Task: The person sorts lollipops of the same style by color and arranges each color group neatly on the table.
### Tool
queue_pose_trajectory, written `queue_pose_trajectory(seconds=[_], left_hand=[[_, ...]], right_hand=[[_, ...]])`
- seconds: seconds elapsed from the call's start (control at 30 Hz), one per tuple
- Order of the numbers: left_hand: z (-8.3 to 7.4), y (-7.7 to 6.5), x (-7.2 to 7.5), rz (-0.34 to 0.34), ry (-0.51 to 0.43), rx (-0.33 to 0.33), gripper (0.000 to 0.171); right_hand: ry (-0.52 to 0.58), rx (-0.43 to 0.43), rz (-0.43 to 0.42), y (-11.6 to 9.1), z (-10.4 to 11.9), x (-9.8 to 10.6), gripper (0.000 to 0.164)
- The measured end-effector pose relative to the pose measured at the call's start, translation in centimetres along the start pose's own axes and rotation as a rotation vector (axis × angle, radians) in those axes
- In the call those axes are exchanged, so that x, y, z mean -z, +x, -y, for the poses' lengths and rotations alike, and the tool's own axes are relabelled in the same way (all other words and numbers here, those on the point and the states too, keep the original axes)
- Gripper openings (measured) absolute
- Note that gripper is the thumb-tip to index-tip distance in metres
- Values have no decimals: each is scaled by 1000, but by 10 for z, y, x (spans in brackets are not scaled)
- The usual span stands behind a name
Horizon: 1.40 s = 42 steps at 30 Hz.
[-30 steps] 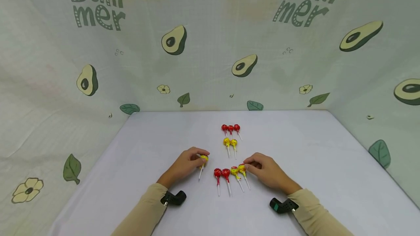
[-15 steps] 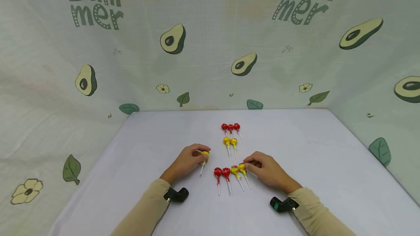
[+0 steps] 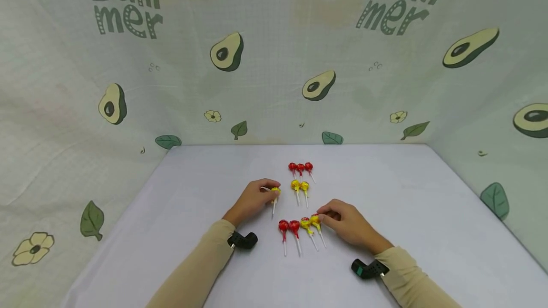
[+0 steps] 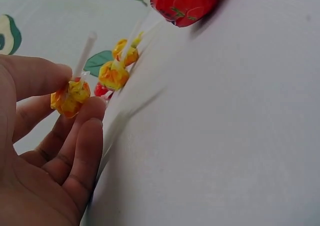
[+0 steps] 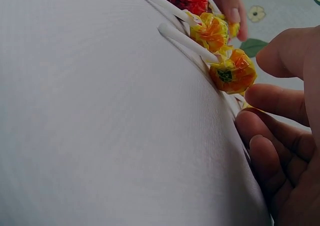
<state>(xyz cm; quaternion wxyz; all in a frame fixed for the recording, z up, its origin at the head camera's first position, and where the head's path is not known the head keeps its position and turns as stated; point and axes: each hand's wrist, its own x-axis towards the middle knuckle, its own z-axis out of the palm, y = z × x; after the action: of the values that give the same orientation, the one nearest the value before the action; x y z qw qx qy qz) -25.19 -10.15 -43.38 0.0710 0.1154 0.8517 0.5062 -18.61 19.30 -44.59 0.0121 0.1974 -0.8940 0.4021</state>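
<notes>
My left hand point(image 3: 254, 197) pinches a yellow lollipop point(image 4: 71, 98) by its wrapped head between thumb and fingers, its white stick pointing toward me, beside the two yellow lollipops of the back group. My right hand point(image 3: 346, 220) rests at the right end of the front row. There its thumb and forefinger stand apart, fingertips right at the head of the end yellow lollipop point(image 5: 234, 73). Left of that one lie another yellow lollipop point(image 3: 305, 223) and two red ones, including a red lollipop point(image 3: 283, 226) at the row's left end.
Farther back on the white table point(image 3: 205, 170), three red lollipops point(image 3: 301, 167) lie side by side. In front of them are two yellow lollipops point(image 3: 304, 186). A printed cloth point(image 3: 274, 61) hangs behind and beside the table. Each wrist wears a black camera point(image 3: 243, 240).
My left hand has moved forward and to the right with the yellow lollipop, toward the back group. The right hand and the lollipops on the table have stayed in place.
</notes>
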Motion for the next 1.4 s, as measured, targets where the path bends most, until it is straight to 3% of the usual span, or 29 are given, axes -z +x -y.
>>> queue_pose_trajectory(seconds=[0.2, 0.73, 1.4], left_hand=[[0, 10, -3, 13, -6, 27, 30], [1, 34, -7, 26, -4, 4, 29], [1, 40, -11, -19, 20, 18, 22]], right_hand=[[-11, -5, 5, -1, 0, -2, 11], [-7, 20, -4, 1, 2, 2, 11], [-17, 15, -2, 1, 3, 1, 10]])
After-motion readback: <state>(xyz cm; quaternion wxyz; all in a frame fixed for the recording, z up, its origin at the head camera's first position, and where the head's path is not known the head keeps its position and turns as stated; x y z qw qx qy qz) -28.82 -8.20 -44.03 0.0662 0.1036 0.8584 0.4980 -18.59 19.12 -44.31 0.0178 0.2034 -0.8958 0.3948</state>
